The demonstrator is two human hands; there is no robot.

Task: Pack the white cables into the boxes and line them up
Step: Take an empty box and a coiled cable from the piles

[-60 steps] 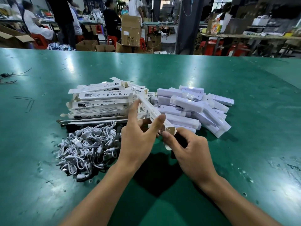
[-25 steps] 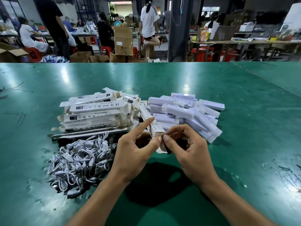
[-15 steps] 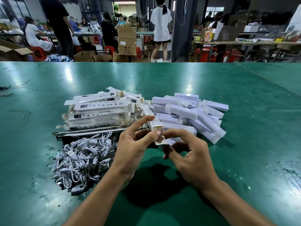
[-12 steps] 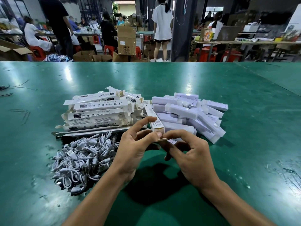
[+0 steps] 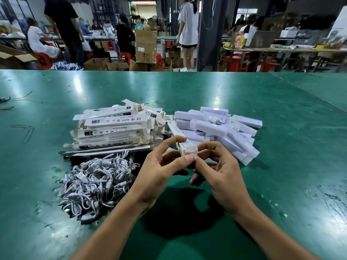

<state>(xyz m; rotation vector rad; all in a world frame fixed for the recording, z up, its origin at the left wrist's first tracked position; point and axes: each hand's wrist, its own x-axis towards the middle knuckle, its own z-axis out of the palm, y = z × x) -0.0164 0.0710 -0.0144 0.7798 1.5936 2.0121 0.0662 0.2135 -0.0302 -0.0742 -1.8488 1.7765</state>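
A long white box (image 5: 174, 132) points away from me over the green table, its near end toward me. My left hand (image 5: 161, 167) grips that near end between thumb and forefinger. My right hand (image 5: 216, 166) pinches the end flap of the same box, which now lies folded against the opening. A heap of coiled white cables (image 5: 93, 181) lies at the left front. Behind it sits a stack of flat white boxes (image 5: 112, 130). To the right is a pile of pale lilac wrapped lamps (image 5: 221, 130). Whether a cable is inside the held box is hidden.
The green table (image 5: 281, 147) stretches far ahead and to both sides. Thin dark wires (image 5: 11, 102) lie at its far left edge. Beyond the table, people stand and sit among cardboard cartons (image 5: 145, 45) and red stools.
The open end flap of the held box has been folded down against the box end. Both hands have drawn closer together at that end, and the box has tipped a little more upright.
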